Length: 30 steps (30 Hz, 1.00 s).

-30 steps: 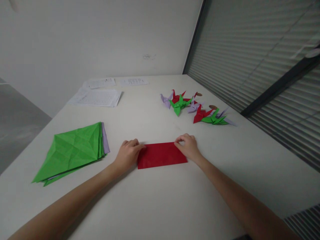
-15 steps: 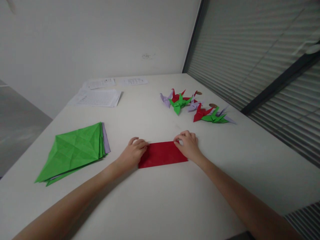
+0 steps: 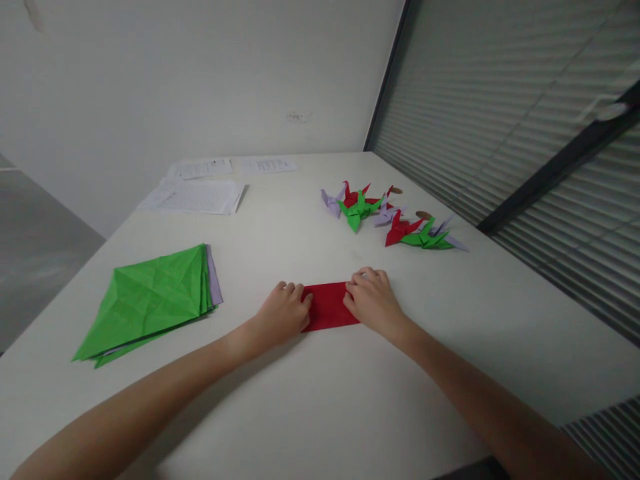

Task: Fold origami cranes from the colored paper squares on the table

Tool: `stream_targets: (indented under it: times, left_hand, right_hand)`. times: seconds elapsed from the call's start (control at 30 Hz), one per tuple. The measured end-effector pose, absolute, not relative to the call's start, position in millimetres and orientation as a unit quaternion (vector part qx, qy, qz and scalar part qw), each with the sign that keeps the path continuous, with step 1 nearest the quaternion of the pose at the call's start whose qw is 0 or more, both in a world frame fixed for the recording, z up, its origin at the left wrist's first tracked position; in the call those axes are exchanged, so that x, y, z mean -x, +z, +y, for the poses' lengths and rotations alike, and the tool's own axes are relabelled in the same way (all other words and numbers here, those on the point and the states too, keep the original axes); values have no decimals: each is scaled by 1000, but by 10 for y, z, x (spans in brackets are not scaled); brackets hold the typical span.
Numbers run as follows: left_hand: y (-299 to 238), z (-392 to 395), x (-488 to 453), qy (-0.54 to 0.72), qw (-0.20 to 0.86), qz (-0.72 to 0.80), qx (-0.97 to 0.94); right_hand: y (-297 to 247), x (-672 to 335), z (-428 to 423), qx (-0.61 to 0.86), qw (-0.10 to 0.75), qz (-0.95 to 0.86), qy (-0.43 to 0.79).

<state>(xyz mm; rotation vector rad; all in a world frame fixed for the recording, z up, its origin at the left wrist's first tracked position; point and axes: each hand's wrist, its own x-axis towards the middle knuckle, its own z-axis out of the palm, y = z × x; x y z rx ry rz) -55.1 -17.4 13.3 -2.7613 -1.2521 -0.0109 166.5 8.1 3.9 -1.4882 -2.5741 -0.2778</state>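
Note:
A red sheet of paper [image 3: 328, 307], folded into a rectangle, lies flat on the white table in front of me. My left hand [image 3: 285, 309] covers its left end, with curled fingers and the thumb pressed on the paper. Over the right end rests my right hand [image 3: 373, 297], its fingers bent along the far edge and its thumb against the paper. Both ends of the sheet are hidden under the hands; only the middle shows.
A stack of creased green paper [image 3: 155, 293] with a lilac sheet [image 3: 214, 277] lies left. Folded paper cranes stand at the back right, including a green one [image 3: 357, 210] and a red one [image 3: 400, 230]. Printed papers [image 3: 200, 197] lie at the back left. Window blinds border the right side.
My left hand has moved right, further onto the red paper. The right hand has gone from pinching the far corner to lying over the right end with curled fingers.

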Motion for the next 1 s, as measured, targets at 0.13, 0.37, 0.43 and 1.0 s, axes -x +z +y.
stream_targets:
  times: [0.13,0.37,0.43,1.0]
  left_hand:
    - [123,-122,502,-29,24,-410,911]
    - [89,-75,375,-69,-40,-406,910]
    - [64,-106,357,-70,-33,-418,905]
    - [-138,-259,353,-134,27,-401,906]
  right_hand:
    - [96,-1660,74,495,58,-862,-93]
    - [83,-1668,20,502,50,-859,-86]
    - [37,-1685,-27,508,47,-856,-81]
    - [-264,-1832,-314,519,66,-851,-34]
